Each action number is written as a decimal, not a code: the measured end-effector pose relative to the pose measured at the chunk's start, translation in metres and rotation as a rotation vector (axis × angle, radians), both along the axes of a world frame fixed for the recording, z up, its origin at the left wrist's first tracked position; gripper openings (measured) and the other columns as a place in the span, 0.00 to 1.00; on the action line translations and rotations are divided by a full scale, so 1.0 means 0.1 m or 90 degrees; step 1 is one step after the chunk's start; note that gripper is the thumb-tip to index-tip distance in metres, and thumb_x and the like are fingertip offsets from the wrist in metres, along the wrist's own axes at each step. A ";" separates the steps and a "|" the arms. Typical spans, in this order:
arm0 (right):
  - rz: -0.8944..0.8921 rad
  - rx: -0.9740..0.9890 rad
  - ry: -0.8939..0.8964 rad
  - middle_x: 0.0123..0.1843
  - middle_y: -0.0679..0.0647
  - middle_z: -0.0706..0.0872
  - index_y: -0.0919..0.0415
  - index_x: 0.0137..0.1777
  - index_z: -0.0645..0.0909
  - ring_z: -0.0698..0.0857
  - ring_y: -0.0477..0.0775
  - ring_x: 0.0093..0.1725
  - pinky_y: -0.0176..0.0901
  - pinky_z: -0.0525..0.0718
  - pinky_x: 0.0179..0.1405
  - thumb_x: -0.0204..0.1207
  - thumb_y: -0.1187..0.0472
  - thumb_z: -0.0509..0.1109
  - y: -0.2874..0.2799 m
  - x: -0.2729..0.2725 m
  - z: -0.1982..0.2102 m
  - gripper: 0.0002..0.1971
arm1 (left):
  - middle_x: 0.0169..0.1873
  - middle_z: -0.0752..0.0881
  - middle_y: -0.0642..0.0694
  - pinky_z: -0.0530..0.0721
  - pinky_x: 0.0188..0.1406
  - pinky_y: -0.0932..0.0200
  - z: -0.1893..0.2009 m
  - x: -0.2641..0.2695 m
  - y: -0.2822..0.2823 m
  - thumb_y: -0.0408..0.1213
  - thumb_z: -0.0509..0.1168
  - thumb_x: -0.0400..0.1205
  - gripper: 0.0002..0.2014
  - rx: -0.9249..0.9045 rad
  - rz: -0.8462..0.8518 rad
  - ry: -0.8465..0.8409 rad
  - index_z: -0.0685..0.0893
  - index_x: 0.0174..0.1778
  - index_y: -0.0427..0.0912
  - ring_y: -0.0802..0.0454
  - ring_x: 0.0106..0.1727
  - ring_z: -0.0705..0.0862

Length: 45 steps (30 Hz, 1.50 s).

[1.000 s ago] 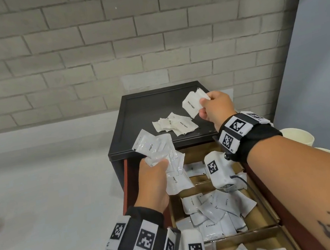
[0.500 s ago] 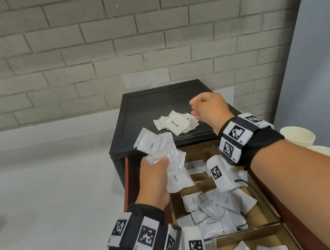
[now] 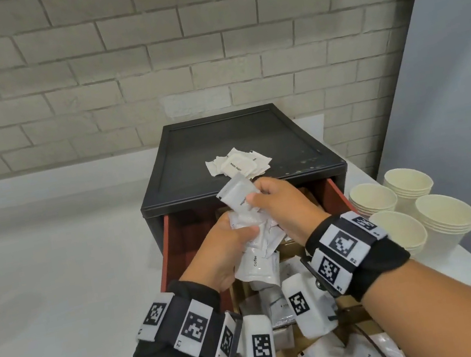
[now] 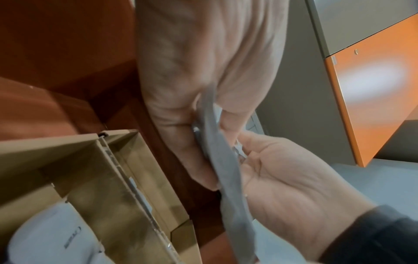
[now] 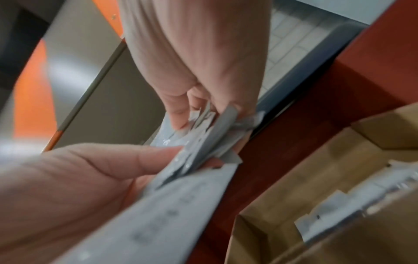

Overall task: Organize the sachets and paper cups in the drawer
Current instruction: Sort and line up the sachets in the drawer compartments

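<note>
My left hand [image 3: 246,236] grips a bunch of white sachets [image 3: 257,253] over the back of the open drawer [image 3: 169,253]. My right hand [image 3: 258,200] pinches the top sachet [image 3: 236,198] of that bunch between thumb and fingers. In the left wrist view the bunch [image 4: 222,160] shows edge-on between the two palms. The right wrist view shows my right fingers [image 5: 178,114] on the sachet edges [image 5: 203,142]. A small pile of sachets [image 3: 240,165] lies on the black cabinet top [image 3: 193,160]. More sachets [image 3: 338,355] lie in the drawer's cardboard compartments. Stacked paper cups [image 3: 443,220] stand to the right.
The cabinet stands on a white counter [image 3: 58,288] against a grey brick wall. Cardboard dividers [image 4: 90,160] split the drawer into compartments. The cup stacks crowd the counter's right end, close to my right forearm. A grey panel rises on the far right.
My right hand dropped its sachet on the pile on the cabinet top, then came back down to the bunch and took hold of the top sachet. The left hand kept its bunch.
</note>
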State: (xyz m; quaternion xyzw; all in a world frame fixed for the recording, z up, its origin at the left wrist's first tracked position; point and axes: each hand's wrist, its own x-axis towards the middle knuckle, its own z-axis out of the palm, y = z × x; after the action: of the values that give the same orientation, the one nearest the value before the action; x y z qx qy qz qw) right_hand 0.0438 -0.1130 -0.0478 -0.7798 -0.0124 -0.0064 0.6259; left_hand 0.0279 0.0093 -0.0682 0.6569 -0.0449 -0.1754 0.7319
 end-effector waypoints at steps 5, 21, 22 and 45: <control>-0.032 0.214 0.067 0.45 0.58 0.84 0.61 0.47 0.78 0.83 0.54 0.41 0.48 0.83 0.41 0.82 0.68 0.58 -0.09 -0.12 -0.01 0.08 | 0.47 0.87 0.43 0.86 0.42 0.54 0.04 -0.03 -0.02 0.21 0.59 0.82 0.14 0.019 -0.004 0.026 0.78 0.53 0.45 0.49 0.44 0.87; -0.202 0.043 0.111 0.46 0.58 0.83 0.58 0.57 0.78 0.81 0.49 0.34 0.37 0.84 0.33 0.77 0.72 0.62 -0.47 -0.11 -0.19 0.12 | 0.51 0.82 0.48 0.84 0.44 0.55 0.06 0.01 0.05 0.26 0.59 0.84 0.14 0.020 0.121 0.062 0.74 0.58 0.49 0.50 0.51 0.84; -0.191 0.050 0.123 0.50 0.59 0.84 0.59 0.59 0.79 0.85 0.51 0.39 0.40 0.87 0.42 0.77 0.72 0.64 -0.46 -0.10 -0.21 0.14 | 0.51 0.82 0.49 0.84 0.44 0.55 0.06 0.01 0.04 0.26 0.59 0.84 0.14 0.030 0.112 0.061 0.74 0.59 0.50 0.50 0.51 0.83; -0.249 0.165 0.150 0.51 0.59 0.83 0.59 0.67 0.73 0.85 0.51 0.42 0.39 0.86 0.45 0.78 0.71 0.65 -0.47 -0.06 -0.22 0.19 | 0.56 0.84 0.41 0.85 0.46 0.52 0.00 0.02 0.03 0.23 0.62 0.81 0.16 0.099 0.022 0.095 0.77 0.60 0.45 0.43 0.54 0.85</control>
State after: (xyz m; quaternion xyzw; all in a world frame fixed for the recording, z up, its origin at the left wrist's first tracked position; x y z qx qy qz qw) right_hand 0.0378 -0.1599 -0.0702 -0.6760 0.2124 -0.0377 0.7046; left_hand 0.0303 0.0122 -0.0683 0.6976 0.0353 -0.2141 0.6828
